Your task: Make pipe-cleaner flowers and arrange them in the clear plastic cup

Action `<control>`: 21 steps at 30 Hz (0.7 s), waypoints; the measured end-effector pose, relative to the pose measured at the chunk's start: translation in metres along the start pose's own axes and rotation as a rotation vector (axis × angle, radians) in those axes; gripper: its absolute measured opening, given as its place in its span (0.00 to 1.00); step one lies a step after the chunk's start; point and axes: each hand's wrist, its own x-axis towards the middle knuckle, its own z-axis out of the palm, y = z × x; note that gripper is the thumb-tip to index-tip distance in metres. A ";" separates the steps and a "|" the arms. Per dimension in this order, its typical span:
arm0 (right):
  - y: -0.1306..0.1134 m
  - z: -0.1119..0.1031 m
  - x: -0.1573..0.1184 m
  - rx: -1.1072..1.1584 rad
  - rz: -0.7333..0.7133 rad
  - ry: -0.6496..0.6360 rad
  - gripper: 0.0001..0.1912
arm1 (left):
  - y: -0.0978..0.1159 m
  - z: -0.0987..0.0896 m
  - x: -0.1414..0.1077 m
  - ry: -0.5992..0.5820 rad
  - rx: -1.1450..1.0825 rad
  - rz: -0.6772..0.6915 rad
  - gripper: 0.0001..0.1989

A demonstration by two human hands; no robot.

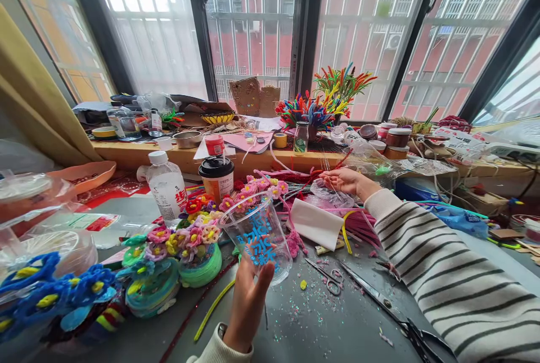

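My left hand (248, 301) grips a clear plastic cup (264, 239) with blue printed characters, tilted above the table. Over a heap of chenille stems and a clear plastic bag (331, 194), my right hand (348, 181) reaches out, its fingers closed around a few thin wires (325, 164); their full length is hard to make out. Pink chenille flowers (270, 184) lie behind the cup. A folded white sheet (316, 223) rests between the cup and my right sleeve. Small scissors (331, 279) and large black-handled scissors (386, 298) lie on the table below.
At the left stand blue chenille flowers (63, 292), green-based flower pots (200, 266), a water bottle (166, 188) and a lidded paper cup (216, 177). Bundles of coloured chenille stems (310, 112), jars and a glass bottle (301, 138) line the windowsill. Glitter is scattered across the grey tabletop (312, 335).
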 end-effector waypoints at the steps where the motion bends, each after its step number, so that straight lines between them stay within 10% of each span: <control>1: -0.002 0.000 0.001 0.007 -0.019 0.015 0.10 | 0.000 0.000 0.000 -0.004 0.002 0.004 0.35; 11: -0.015 0.001 -0.002 -0.001 -0.053 0.088 0.10 | -0.003 0.000 0.000 0.004 -0.010 0.015 0.35; 21: 0.018 0.005 -0.063 -0.038 -0.073 -0.005 0.12 | 0.002 -0.002 -0.001 -0.047 -0.015 0.006 0.35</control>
